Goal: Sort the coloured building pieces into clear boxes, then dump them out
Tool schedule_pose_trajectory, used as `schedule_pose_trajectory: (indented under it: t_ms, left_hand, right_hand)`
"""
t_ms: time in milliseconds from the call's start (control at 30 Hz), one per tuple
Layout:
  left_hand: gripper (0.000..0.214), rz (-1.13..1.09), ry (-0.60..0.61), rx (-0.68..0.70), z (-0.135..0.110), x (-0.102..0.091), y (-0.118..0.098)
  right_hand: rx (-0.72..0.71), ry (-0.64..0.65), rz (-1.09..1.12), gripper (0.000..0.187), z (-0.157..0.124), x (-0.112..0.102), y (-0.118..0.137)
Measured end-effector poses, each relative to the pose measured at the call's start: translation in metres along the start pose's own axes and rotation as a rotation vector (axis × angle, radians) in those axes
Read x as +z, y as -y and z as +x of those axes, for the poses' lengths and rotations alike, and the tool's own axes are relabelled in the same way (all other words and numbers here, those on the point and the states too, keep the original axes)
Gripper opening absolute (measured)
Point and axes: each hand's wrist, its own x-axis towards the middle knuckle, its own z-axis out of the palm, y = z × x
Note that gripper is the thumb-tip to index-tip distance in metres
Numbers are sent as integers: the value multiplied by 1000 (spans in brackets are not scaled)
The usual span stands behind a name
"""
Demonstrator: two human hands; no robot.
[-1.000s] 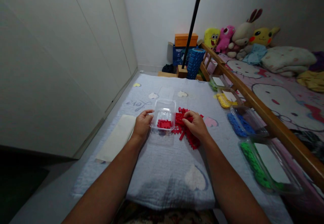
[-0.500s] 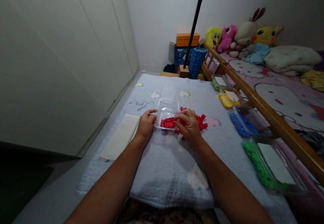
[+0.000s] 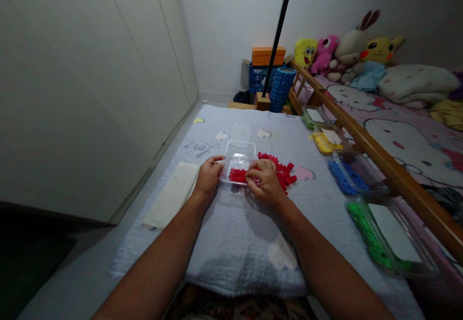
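Note:
My left hand (image 3: 209, 178) pinches the left rim of a clear plastic container (image 3: 240, 149) that sits on the cloth. Red plastic building pieces (image 3: 238, 175) lie inside, along the container's near end. Over the container's near right corner, my right hand (image 3: 265, 180) is closed, its fingertips together at the red pieces, with a bit of red showing under the fingers. Just right of the container is a loose pile of red pieces (image 3: 287, 175), partly covered by my right hand.
Clear boxes of green pieces (image 3: 369, 235), blue pieces (image 3: 347, 178) and yellow pieces (image 3: 325, 143) line the right side, with another green one farther back. A wooden bed rail (image 3: 361, 127) runs beyond them. Folded cream paper (image 3: 171, 194) lies at left. A black pole (image 3: 280, 31) stands behind.
My right hand has shifted slightly left and toward the container's near corner, uncovering more of the red pile. My left hand and the container stay in place.

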Motion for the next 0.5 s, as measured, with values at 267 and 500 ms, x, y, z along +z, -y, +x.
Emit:
schedule_pose_trajectory:
  t_ms: [267,500]
  left_hand:
    - [39,2,-2,-9,1,-1,1]
    - [40,23,1,-11,2,-1,3]
  right_hand:
    - [-78,59,-54,19,-3,9,-1]
    - [63,-109,-14,28,2,-15,-23]
